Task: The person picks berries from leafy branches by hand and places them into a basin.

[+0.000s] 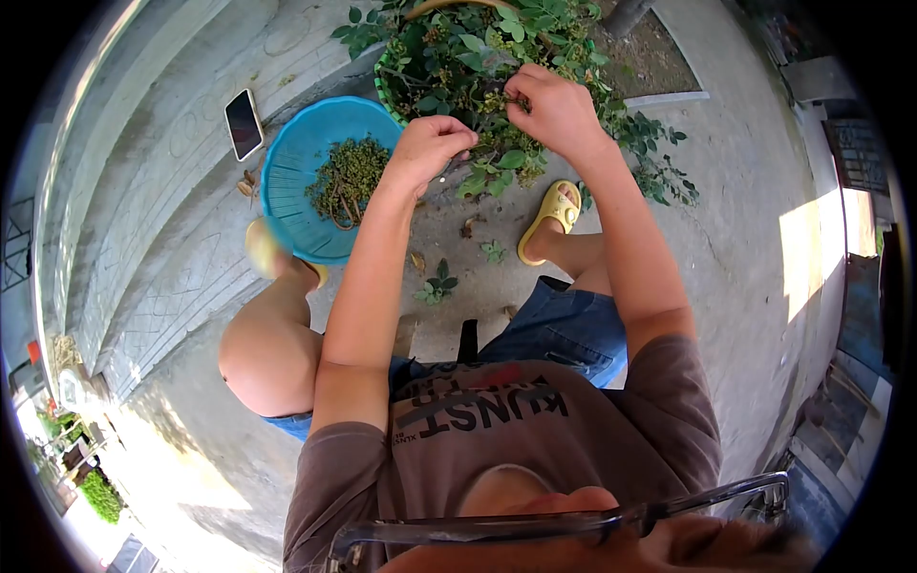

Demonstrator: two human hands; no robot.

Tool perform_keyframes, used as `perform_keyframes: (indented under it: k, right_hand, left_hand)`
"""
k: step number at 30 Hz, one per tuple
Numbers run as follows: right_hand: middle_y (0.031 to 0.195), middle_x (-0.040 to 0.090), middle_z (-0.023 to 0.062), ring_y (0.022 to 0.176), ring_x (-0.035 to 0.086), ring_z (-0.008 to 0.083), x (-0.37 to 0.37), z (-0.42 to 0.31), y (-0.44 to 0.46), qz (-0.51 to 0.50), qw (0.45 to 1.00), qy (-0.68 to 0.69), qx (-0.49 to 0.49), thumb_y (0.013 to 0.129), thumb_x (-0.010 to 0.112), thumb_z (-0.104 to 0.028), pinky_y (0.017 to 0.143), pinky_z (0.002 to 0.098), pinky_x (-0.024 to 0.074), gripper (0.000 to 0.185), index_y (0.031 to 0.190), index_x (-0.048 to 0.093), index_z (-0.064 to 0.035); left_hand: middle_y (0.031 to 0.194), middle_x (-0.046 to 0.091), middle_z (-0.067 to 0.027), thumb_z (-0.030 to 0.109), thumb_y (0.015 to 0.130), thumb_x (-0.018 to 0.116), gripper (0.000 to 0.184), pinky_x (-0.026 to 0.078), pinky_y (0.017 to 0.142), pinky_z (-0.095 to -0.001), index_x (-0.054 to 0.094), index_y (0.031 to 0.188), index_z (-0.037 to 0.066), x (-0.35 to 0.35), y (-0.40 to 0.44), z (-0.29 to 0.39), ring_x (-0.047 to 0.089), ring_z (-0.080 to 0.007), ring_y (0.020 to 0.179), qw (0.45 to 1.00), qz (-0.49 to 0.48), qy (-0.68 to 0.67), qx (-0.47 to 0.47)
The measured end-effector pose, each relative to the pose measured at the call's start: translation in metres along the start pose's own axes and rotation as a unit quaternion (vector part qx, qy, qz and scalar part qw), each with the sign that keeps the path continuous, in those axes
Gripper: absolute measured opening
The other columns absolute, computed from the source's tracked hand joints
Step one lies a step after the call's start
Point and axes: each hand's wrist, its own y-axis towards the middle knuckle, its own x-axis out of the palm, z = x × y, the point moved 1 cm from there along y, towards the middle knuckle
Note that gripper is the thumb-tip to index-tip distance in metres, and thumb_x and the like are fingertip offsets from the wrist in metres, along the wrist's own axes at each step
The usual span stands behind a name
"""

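Observation:
My left hand (432, 151) is closed in a pinch at the near side of leafy branches (458, 57); what lies between its fingertips is hidden. To its right, my right hand (552, 107) is closed with the fingertips on a cluster of small green berries (519, 99) among the leaves. The branches fill a green basket (385, 84) with a brown handle (458, 5) and hang over its edge. Left of my left hand stands a blue plastic basin (287, 205), holding a heap of loose green berry clusters (351, 177).
A smartphone (244, 124) lies on the concrete step (172, 181) left of the basin. My feet in yellow sandals (552, 215) are beside the basin and below the branches. Fallen leaves (437, 284) lie on the concrete floor. A soil bed (650, 62) is behind.

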Motion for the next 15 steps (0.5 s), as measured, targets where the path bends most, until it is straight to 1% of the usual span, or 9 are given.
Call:
perform_keyframes:
  k: [1, 2, 4, 5, 8, 10, 14, 15]
  right_hand:
    - [0.080, 0.058, 0.0034, 0.073, 0.062, 0.0250, 0.000, -0.001, 0.000, -0.009, 0.999, -0.034, -0.013, 0.072, 0.062, -0.016, 0.060, 0.0379, 0.0510, 0.010, 0.080, 0.061, -0.0102]
    - [0.080, 0.058, 0.0034, 0.073, 0.062, 0.0250, 0.001, 0.000, 0.000, -0.010, 0.999, -0.033, -0.012, 0.072, 0.062, -0.016, 0.060, 0.0379, 0.0510, 0.010, 0.080, 0.061, -0.0102]
    - [0.081, 0.057, 0.0043, 0.072, 0.062, 0.0250, 0.004, 0.000, 0.001, -0.013, 0.997, -0.056, -0.044, 0.073, 0.061, -0.015, 0.058, 0.0369, 0.0491, 0.013, 0.084, 0.059, -0.0084]
    - [0.081, 0.057, 0.0043, 0.072, 0.062, 0.0250, 0.005, 0.000, 0.001, -0.014, 0.998, -0.055, -0.041, 0.073, 0.061, -0.015, 0.058, 0.0369, 0.0491, 0.013, 0.084, 0.059, -0.0084]
    - [0.081, 0.057, 0.0045, 0.073, 0.062, 0.0246, 0.010, 0.001, 0.001, -0.005, 0.996, -0.072, -0.057, 0.071, 0.061, -0.014, 0.059, 0.0365, 0.0498, 0.014, 0.084, 0.060, -0.0080]
    - [0.080, 0.057, 0.0049, 0.073, 0.062, 0.0247, 0.014, 0.002, 0.001, 0.020, 0.994, -0.080, -0.071, 0.070, 0.061, -0.014, 0.059, 0.0362, 0.0506, 0.015, 0.083, 0.060, -0.0073]
    - [0.080, 0.057, 0.0054, 0.074, 0.062, 0.0248, 0.019, 0.001, -0.001, 0.022, 0.995, -0.078, -0.059, 0.070, 0.060, -0.014, 0.060, 0.0362, 0.0512, 0.014, 0.082, 0.060, -0.0069]
    - [0.080, 0.058, 0.0059, 0.074, 0.062, 0.0254, 0.020, 0.001, -0.001, 0.018, 0.997, -0.072, -0.039, 0.070, 0.060, -0.015, 0.061, 0.0370, 0.0514, 0.014, 0.082, 0.060, -0.0063]
  left_hand:
    - [0.069, 0.060, -0.0008, 0.013, 0.082, 0.065, 0.011, 0.034, 0.052, -0.0221, 0.066, 0.083, 0.002, 0.000, 0.000, -0.002, 0.048, -0.0055, 0.060, 1.000, -0.001, 0.000, -0.002]
    - [0.069, 0.060, -0.0010, 0.012, 0.082, 0.065, 0.011, 0.035, 0.054, -0.0221, 0.066, 0.083, 0.002, 0.000, 0.001, -0.004, 0.049, -0.0061, 0.061, 1.000, -0.001, 0.002, 0.007]
    - [0.069, 0.060, -0.0011, 0.012, 0.081, 0.065, 0.010, 0.036, 0.056, -0.0222, 0.066, 0.083, 0.002, 0.000, 0.002, -0.005, 0.050, -0.0066, 0.063, 1.000, -0.003, 0.004, 0.013]
    - [0.069, 0.060, -0.0015, 0.011, 0.081, 0.065, 0.010, 0.037, 0.057, -0.0227, 0.066, 0.082, 0.001, 0.000, 0.002, -0.006, 0.051, -0.0075, 0.064, 1.000, -0.002, 0.009, 0.012]
    - [0.070, 0.060, -0.0023, 0.010, 0.081, 0.065, 0.009, 0.039, 0.060, -0.0239, 0.065, 0.081, 0.001, 0.002, 0.004, -0.008, 0.052, -0.0088, 0.065, 1.000, -0.001, 0.014, 0.016]
    - [0.070, 0.060, -0.0027, 0.009, 0.081, 0.064, 0.009, 0.040, 0.061, -0.0245, 0.065, 0.081, 0.000, 0.002, 0.004, -0.008, 0.052, -0.0092, 0.065, 1.000, 0.000, 0.014, 0.021]
    - [0.070, 0.060, -0.0029, 0.007, 0.081, 0.063, 0.009, 0.041, 0.062, -0.0253, 0.064, 0.080, -0.001, 0.002, 0.004, -0.007, 0.052, -0.0100, 0.066, 0.999, 0.014, 0.025, 0.019]
    - [0.070, 0.060, -0.0027, 0.007, 0.081, 0.063, 0.009, 0.041, 0.062, -0.0251, 0.064, 0.080, -0.002, 0.002, 0.004, -0.008, 0.053, -0.0099, 0.066, 0.999, 0.015, 0.022, 0.021]
